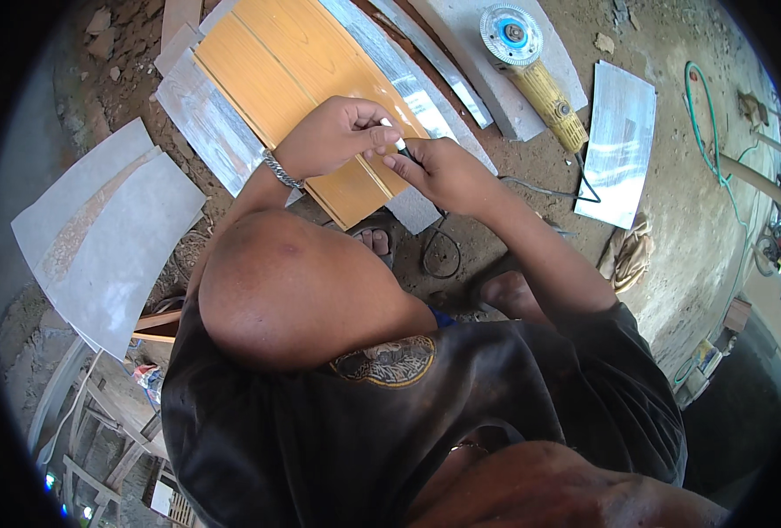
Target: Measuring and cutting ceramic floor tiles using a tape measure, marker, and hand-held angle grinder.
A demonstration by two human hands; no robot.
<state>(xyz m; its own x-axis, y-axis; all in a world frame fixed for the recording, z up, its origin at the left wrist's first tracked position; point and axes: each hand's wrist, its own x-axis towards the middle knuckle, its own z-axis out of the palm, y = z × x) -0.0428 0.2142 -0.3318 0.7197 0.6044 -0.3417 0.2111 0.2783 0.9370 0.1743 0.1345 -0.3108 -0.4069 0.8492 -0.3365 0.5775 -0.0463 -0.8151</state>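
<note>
The left hand [342,136] pinches one marker's [399,144] white end, the right hand [448,174] clasps its dark end; it spans between them over one orange panel [267,53]. One grinder [540,92] lies beyond the panel's right edge.

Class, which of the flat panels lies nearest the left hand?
The orange wood-grain panel, right below the left hand; the greyish panels to either side lie farther off.

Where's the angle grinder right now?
Head view, upper right: the angle grinder lies on the grey slab, disc end toward the top edge, handle end beside the glossy grey sheet to its right.
</note>
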